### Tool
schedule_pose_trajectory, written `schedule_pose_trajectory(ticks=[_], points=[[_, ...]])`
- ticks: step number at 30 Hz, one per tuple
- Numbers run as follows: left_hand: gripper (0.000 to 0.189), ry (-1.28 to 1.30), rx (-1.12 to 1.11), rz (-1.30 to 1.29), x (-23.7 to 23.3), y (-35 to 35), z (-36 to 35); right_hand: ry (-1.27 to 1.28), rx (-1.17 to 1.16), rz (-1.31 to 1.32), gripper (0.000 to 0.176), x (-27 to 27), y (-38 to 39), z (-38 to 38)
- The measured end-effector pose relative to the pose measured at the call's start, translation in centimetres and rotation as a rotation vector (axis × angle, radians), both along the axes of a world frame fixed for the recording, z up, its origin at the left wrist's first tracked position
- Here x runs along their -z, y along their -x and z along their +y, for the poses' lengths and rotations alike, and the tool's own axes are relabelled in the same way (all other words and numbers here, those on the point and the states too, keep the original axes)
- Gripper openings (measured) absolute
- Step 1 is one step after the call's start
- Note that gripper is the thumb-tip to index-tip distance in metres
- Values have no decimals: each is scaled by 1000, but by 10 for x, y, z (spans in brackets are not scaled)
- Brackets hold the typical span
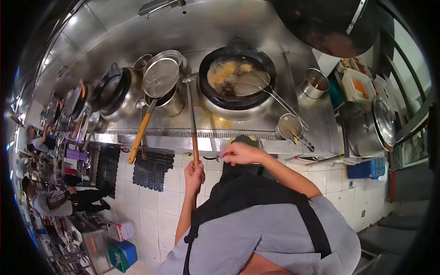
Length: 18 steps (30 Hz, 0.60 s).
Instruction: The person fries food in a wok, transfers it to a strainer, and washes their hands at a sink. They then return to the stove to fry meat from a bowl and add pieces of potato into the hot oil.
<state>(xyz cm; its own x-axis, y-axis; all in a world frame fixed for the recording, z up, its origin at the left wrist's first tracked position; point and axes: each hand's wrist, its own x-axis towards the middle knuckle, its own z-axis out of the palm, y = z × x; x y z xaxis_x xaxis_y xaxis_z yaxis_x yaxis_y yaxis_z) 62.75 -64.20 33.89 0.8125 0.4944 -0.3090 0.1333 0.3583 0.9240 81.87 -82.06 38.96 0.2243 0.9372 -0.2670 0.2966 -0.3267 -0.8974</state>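
My left hand (194, 176) is wrapped round the wooden handle of a long metal tool (192, 105), whose head rests on the stove left of the wok. My right hand (239, 153) is held in front of the apron near the stove's front edge, fingers curled together; whatever they hold is too small to make out. Beyond the hands, a black wok (206, 94) holds bubbling oil with golden pieces of food. A wire skimmer (251, 83) lies partly in the oil, its handle reaching right towards a small metal pot (289, 126).
A round strainer (161, 78) with a wooden handle sits over pots at left. More woks (110, 91) stand further left. At right are a metal pot (314, 83) and a lidded stockpot (366, 133). Two people (55, 201) stand at far left.
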Motion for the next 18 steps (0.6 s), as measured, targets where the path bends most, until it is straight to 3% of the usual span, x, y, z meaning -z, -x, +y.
schedule_pose_trajectory(ticks=[5, 7, 8, 9, 11, 13, 15, 17, 18], points=[[8, 199, -57, -81, -33, 2, -47, -115, 31, 329, 39, 21, 6, 32], [11, 319, 35, -171, -55, -7, -65, -165, 130, 486, 35, 10, 14, 35], [16, 375, 103, -210, -54, -13, -70, -180, 11, 616, 35, 9, 10, 40], [22, 430, 168, -250, -51, -20, -73, -264, 104, 746, 36, 7, 11, 38], [25, 111, 360, -176, -53, -53, -69, -423, 295, 1006, 37, -20, 17, 32], [28, -176, 472, -78, -39, -53, -63, -463, 617, 756, 38, -7, -18, 8], [31, -442, 527, 33, 2, -48, -42, -405, 731, 560, 38, -4, -53, -32], [35, -720, 492, 284, 73, -11, -23, -300, 736, 141, 41, -18, -72, -83], [37, -884, 496, 446, 116, 15, -13, -227, 739, 125, 41, -31, -75, -106]])
